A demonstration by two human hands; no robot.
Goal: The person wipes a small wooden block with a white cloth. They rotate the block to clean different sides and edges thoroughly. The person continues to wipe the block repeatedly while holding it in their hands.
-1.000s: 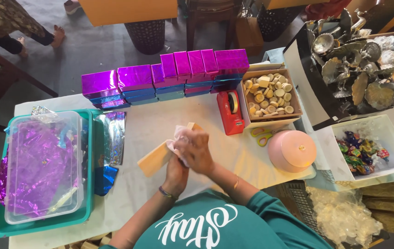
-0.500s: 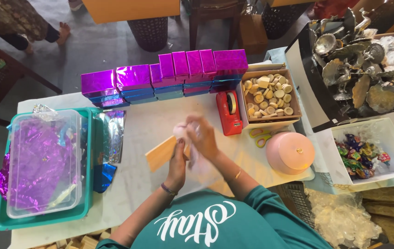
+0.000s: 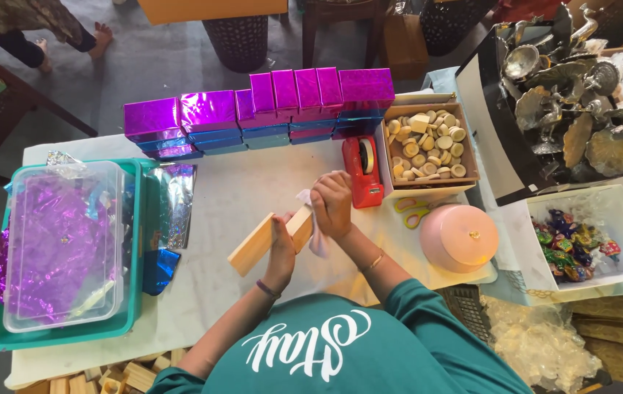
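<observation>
Head view, looking straight down on the white-covered counter (image 3: 253, 190).

Left hand (image 3: 280, 244): closed around a pale oblong wooden block (image 3: 262, 241), held at mid-length just above the counter near frame centre. The block lies on a slant, lower end toward lower left, upper end toward the right hand.

Right hand (image 3: 332, 204): fingers curled onto a small piece of white cloth or tissue (image 3: 313, 228), pressed against the upper end of the block. Whether the cloth wraps the end or only touches one face cannot be told.

Step in hand, as judged: wiping the bare block clean; no wrapping lies on it.

Surroundings: a row of shiny purple foil-wrapped boxes (image 3: 253, 106) on blue ones along the top of the frame. Just right of the hands, a red tape dispenser (image 3: 363, 171). Beyond it, an open cardboard box of small round wooden pieces (image 3: 428, 142). Yellow-handled scissors (image 3: 413, 211) and a pink round lidded container (image 3: 459, 237) lie to the right. At left, a clear plastic tub of purple foil sheets (image 3: 63, 241) sits in a green tray (image 3: 133, 321). More plain blocks show at the bottom edge (image 3: 118, 376).

Next move, as judged: it calls for turning the block in the left hand so unwiped faces meet the cloth, grip kept firm so the slanted block does not slip.
</observation>
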